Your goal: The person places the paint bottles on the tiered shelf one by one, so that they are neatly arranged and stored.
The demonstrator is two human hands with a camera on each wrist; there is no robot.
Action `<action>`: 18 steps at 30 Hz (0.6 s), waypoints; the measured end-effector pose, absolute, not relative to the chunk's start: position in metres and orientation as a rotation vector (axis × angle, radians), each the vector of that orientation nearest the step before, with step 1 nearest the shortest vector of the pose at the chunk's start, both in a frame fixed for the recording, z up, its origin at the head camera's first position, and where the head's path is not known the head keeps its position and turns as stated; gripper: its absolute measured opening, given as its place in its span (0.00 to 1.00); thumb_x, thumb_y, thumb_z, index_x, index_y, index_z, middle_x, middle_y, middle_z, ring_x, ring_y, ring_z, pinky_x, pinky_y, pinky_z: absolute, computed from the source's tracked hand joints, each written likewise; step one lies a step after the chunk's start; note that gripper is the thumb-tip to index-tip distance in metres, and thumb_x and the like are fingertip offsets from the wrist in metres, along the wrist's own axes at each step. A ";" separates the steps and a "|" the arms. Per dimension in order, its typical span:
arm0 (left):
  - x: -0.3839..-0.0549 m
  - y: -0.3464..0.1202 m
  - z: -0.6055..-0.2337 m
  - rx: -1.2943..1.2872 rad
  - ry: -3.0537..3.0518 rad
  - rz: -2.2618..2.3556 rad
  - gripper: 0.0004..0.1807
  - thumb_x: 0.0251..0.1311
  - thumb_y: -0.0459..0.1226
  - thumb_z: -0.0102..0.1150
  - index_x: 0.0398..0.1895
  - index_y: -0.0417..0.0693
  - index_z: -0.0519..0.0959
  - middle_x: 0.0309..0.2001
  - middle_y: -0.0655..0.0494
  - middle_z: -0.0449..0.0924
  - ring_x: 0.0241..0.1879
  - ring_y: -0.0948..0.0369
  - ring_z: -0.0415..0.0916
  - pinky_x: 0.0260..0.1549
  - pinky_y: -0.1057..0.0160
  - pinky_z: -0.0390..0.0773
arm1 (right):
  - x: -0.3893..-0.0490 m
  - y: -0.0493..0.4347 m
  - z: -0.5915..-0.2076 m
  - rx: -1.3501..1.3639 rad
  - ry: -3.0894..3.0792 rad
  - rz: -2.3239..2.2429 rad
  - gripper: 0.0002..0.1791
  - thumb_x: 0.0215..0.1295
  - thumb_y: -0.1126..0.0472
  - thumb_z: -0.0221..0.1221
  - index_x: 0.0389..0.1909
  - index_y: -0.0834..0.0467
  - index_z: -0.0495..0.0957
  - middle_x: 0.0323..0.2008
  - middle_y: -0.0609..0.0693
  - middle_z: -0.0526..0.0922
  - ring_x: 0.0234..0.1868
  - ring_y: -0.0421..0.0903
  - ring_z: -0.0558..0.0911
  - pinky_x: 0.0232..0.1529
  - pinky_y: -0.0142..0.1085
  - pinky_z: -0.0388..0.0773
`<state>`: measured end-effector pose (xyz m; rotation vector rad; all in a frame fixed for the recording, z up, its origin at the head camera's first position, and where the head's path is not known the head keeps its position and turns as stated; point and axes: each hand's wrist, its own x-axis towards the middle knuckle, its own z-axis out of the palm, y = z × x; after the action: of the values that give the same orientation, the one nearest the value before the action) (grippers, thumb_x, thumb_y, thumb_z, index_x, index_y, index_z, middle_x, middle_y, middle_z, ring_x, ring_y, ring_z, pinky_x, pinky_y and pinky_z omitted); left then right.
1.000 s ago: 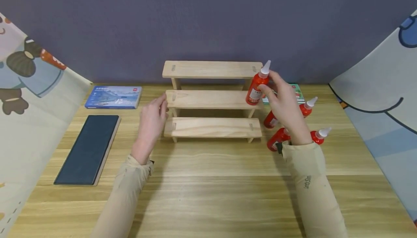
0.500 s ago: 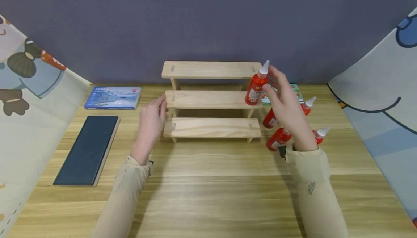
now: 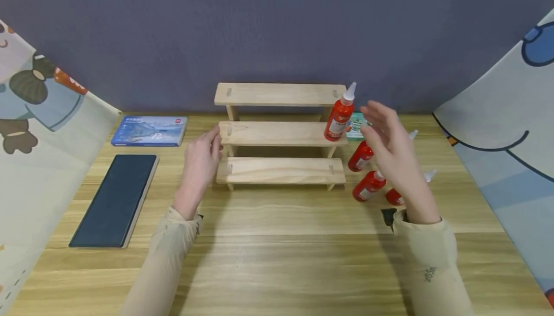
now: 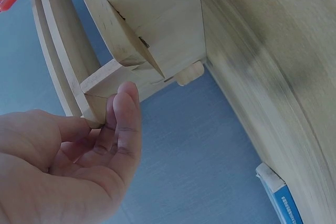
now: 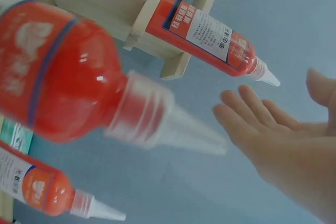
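Head view — right hand [image 3: 391, 150], grip spread wide, holding nothing, just beside the red bottle [image 3: 339, 121]; bottle upright on the middle plank [image 3: 274, 133] of the 3-tier rack [image 3: 281, 169] — left hand [image 3: 201, 155] pinching that plank's left end.

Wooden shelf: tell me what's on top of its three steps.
One red bottle stands upright at the right end of the middle step. In the head view it hides part of the top step's right end, and covers the spot beneath its base.
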<state>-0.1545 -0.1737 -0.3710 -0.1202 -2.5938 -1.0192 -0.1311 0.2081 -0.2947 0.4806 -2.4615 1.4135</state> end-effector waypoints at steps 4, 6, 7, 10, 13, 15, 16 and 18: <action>-0.155 -0.173 -0.371 -0.125 -2.595 -1.020 0.19 0.82 0.28 0.49 0.69 0.26 0.74 0.43 0.29 0.85 0.31 0.42 0.89 0.29 0.48 0.90 | -0.122 0.214 -0.297 0.416 -2.410 1.389 0.27 0.82 0.69 0.56 0.77 0.66 0.65 0.69 0.60 0.77 0.71 0.52 0.75 0.75 0.37 0.70; -0.155 -0.173 -0.372 -0.122 -2.598 -1.023 0.19 0.82 0.28 0.49 0.69 0.26 0.74 0.43 0.29 0.85 0.31 0.42 0.89 0.28 0.49 0.90 | -0.117 0.218 -0.298 0.372 -2.424 1.366 0.28 0.81 0.68 0.58 0.76 0.65 0.66 0.69 0.59 0.77 0.70 0.51 0.75 0.75 0.36 0.70; -0.155 -0.173 -0.372 -0.120 -2.599 -1.023 0.19 0.82 0.28 0.49 0.69 0.26 0.74 0.43 0.29 0.85 0.31 0.42 0.89 0.28 0.49 0.90 | -0.115 0.220 -0.299 0.356 -2.440 1.351 0.28 0.80 0.68 0.59 0.77 0.64 0.66 0.69 0.59 0.77 0.71 0.53 0.75 0.75 0.36 0.70; -0.155 -0.173 -0.372 -0.118 -2.600 -1.023 0.19 0.82 0.28 0.49 0.69 0.26 0.74 0.43 0.29 0.85 0.31 0.42 0.88 0.27 0.49 0.90 | -0.108 0.227 -0.302 0.345 -2.498 1.324 0.33 0.78 0.68 0.62 0.79 0.61 0.64 0.72 0.60 0.76 0.74 0.59 0.73 0.75 0.34 0.68; -0.155 -0.173 -0.372 -0.125 -2.596 -1.021 0.19 0.82 0.28 0.49 0.69 0.26 0.74 0.44 0.28 0.85 0.31 0.42 0.88 0.28 0.48 0.90 | -0.102 0.234 -0.307 0.369 -2.541 1.304 0.37 0.76 0.68 0.64 0.82 0.59 0.62 0.74 0.61 0.73 0.75 0.62 0.70 0.74 0.29 0.66; -0.155 -0.173 -0.372 -0.128 -2.594 -1.023 0.19 0.82 0.28 0.49 0.69 0.26 0.74 0.45 0.28 0.85 0.31 0.42 0.88 0.28 0.48 0.90 | -0.099 0.238 -0.311 0.386 -2.563 1.302 0.38 0.76 0.68 0.65 0.82 0.59 0.61 0.75 0.61 0.72 0.76 0.63 0.69 0.73 0.25 0.66; -0.155 -0.174 -0.372 -0.130 -2.594 -1.026 0.19 0.82 0.28 0.49 0.69 0.26 0.74 0.45 0.27 0.85 0.31 0.42 0.88 0.29 0.48 0.90 | -0.097 0.240 -0.312 0.394 -2.575 1.302 0.39 0.76 0.68 0.65 0.83 0.59 0.60 0.76 0.62 0.71 0.76 0.63 0.69 0.72 0.23 0.65; -0.154 -0.174 -0.373 -0.131 -2.594 -1.032 0.19 0.82 0.28 0.48 0.69 0.25 0.74 0.46 0.27 0.85 0.31 0.41 0.88 0.29 0.48 0.90 | -0.095 0.243 -0.315 0.408 -2.597 1.308 0.39 0.76 0.68 0.65 0.83 0.59 0.59 0.76 0.63 0.70 0.76 0.64 0.68 0.70 0.21 0.65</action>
<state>-0.1542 -0.1741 -0.3728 -0.1306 -2.5939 -1.0320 -0.0947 0.2434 -0.3146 0.4080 -2.5967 1.3082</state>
